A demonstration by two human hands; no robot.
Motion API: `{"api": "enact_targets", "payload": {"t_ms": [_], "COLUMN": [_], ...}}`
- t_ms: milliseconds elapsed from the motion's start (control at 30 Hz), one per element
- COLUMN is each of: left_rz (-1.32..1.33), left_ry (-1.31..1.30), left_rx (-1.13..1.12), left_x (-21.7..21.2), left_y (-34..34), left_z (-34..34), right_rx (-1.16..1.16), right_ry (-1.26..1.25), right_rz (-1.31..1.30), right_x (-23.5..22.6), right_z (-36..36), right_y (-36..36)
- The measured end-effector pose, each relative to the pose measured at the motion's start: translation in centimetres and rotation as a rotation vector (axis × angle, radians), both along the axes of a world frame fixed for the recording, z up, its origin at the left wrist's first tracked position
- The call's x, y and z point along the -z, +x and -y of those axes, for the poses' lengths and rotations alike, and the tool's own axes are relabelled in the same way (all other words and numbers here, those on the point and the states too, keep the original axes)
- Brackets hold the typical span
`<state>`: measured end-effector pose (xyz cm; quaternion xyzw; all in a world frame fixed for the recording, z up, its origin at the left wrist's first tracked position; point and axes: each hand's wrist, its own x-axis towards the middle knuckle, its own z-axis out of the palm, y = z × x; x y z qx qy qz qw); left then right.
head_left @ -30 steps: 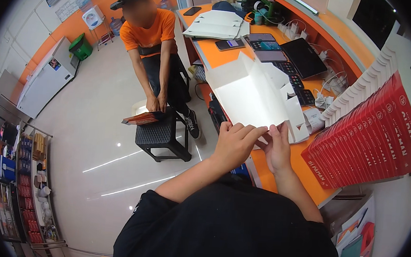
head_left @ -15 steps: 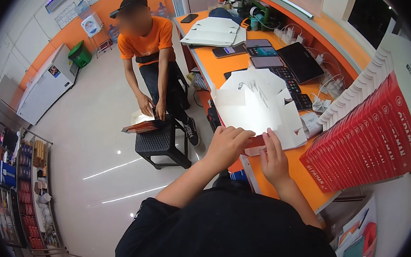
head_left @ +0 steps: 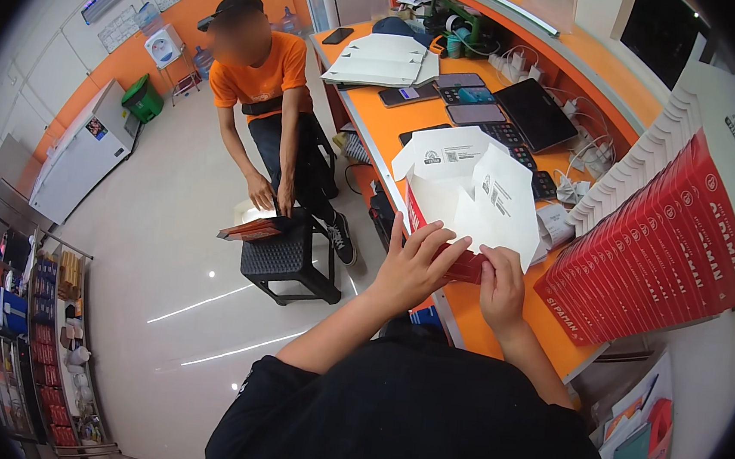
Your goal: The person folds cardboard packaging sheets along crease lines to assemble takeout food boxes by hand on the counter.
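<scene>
A half-folded carton box (head_left: 439,196), white inside and red outside, lies on the orange counter in front of me with its walls raised and its far flaps spread. My left hand (head_left: 417,259) grips its near left corner, fingers over the red front wall and one digit up along the side. At the near right corner my right hand (head_left: 502,292) pinches the same front wall between thumb and fingers. The parts of the fingers behind the wall are hidden.
A tall stack of red and white cartons (head_left: 651,243) stands right of my right hand. Flat white cartons (head_left: 381,60), phones and a black tablet (head_left: 536,113) lie farther along the counter (head_left: 368,117). Left, a seated person in orange handles another box (head_left: 256,225) on a black stool (head_left: 291,262).
The carton's left side and far walls have come upright, and its red front wall now shows between my hands. My right hand has closed on the near right corner.
</scene>
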<state>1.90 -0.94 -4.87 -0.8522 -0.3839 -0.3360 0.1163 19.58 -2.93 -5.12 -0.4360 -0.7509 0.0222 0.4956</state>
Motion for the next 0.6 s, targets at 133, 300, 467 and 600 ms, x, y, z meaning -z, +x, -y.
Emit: {"api": "enact_targets", "payload": {"t_ms": [133,300,467,600], "left_rz": [0.044,0.099,0.138,0.156], "left_ry": [0.05,0.051,0.059,0.047], "left_rx": [0.065,0.151,0.2,0.188], "left_x": [-0.37,-0.69,-0.61,-0.87], "left_y": [0.13,0.33,0.5,0.45], "left_z": [-0.22,0.01,0.22,0.3], "right_rx": [0.016,0.023,0.041,0.033], "right_ry": [0.009,0.009,0.037,0.064], "right_rz": [-0.013,-0.111,-0.127,-0.135], "right_x": [-0.91,-0.86,-0.82,-0.82], "right_z": [0.26,0.4,0.76,0.82], "right_y": [-0.11,-0.14,-0.34,-0.46]}}
